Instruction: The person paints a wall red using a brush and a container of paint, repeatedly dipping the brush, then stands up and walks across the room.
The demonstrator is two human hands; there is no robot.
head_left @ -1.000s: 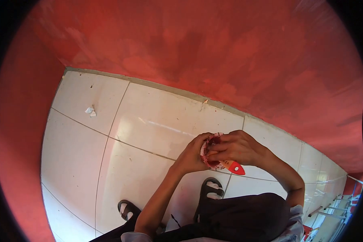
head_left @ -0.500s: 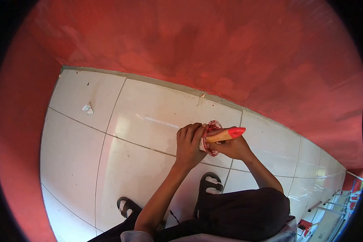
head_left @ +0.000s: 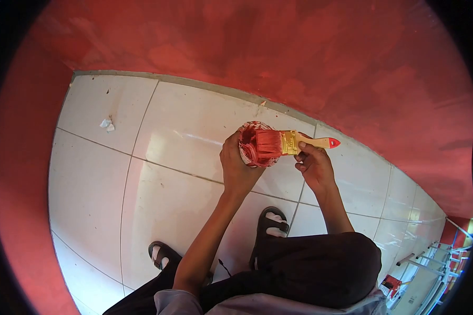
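Note:
My left hand [head_left: 235, 164] is wrapped round the side of a small paint tub [head_left: 247, 153], whose rim and inner wall are smeared with red paint. In my right hand [head_left: 315, 164] is a paintbrush [head_left: 290, 143], gripped between thumb and fingers at the base of its handle. The brush has a wooden handle with a red tip, a gold-coloured ferrule and bristles coated in red. It lies level, the bristles over the tub's opening and the handle pointing right.
A red wall [head_left: 278, 58] rises ahead, meeting the white tiled floor [head_left: 178, 136]. Another red wall [head_left: 18, 173] stands at left. A crumpled white scrap [head_left: 108, 124] lies on the tiles. Metal frames, perhaps a ladder [head_left: 431, 265], are at lower right. My sandalled feet are below.
The brush has come up out of the tub and turned flat, so its bristles and ferrule now show. My right hand has shifted to the right of the tub; the tub appears higher in view.

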